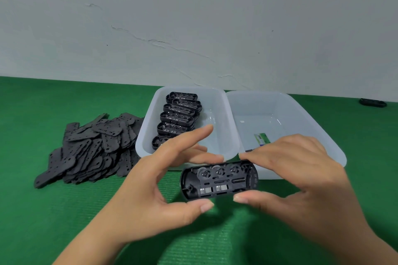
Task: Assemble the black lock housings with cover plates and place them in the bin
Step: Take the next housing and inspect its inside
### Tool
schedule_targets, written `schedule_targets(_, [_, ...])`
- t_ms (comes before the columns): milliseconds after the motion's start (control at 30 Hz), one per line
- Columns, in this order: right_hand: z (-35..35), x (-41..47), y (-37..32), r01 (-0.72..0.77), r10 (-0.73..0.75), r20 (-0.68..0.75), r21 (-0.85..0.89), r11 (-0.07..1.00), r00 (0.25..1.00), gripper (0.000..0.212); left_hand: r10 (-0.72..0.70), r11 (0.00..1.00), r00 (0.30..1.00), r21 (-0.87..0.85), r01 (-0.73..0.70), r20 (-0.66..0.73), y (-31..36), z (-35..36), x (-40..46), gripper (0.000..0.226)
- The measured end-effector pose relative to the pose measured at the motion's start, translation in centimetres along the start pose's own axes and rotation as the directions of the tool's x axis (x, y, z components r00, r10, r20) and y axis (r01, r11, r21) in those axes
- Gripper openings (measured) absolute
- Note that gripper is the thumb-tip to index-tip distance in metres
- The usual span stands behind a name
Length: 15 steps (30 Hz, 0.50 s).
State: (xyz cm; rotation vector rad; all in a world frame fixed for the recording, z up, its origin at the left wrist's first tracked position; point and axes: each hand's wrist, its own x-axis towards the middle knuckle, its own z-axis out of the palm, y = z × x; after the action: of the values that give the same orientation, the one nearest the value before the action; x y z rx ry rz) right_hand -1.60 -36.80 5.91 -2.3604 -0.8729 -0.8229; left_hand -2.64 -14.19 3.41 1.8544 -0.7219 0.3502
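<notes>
A black lock housing (218, 180) hangs just above the green mat, open side facing me, showing round cams, a spring and metal tabs. My left hand (159, 189) pinches its left part between thumb below and fingers above. My right hand (297, 180) pinches its right part the same way. A heap of flat black cover plates (92, 148) lies on the mat to the left. The left white bin (226, 127) holds a row of several more open housings (178, 116). The right white bin (318, 127) holds only a small green-and-white label (261, 139).
A green mat (43, 211) covers the table up to a white wall. One lone black part (372, 102) lies at the far right by the wall. The two bins stand side by side, touching, just behind my hands.
</notes>
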Motion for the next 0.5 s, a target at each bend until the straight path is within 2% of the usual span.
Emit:
schedule_targets(200, [0.02, 0.11, 0.00, -0.002, 0.002, -0.005, 0.001, 1.000, 1.000, 0.049, 0.001, 1.000, 0.998, -0.001, -0.001, -0.065, -0.09, 0.00, -0.07, 0.083])
schedule_targets(500, [-0.04, 0.31, -0.01, 0.011, -0.011, -0.003, 0.001, 1.000, 1.000, 0.047, -0.009, 1.000, 0.999, -0.015, 0.008, -0.036, -0.08, -0.05, 0.06, 0.085])
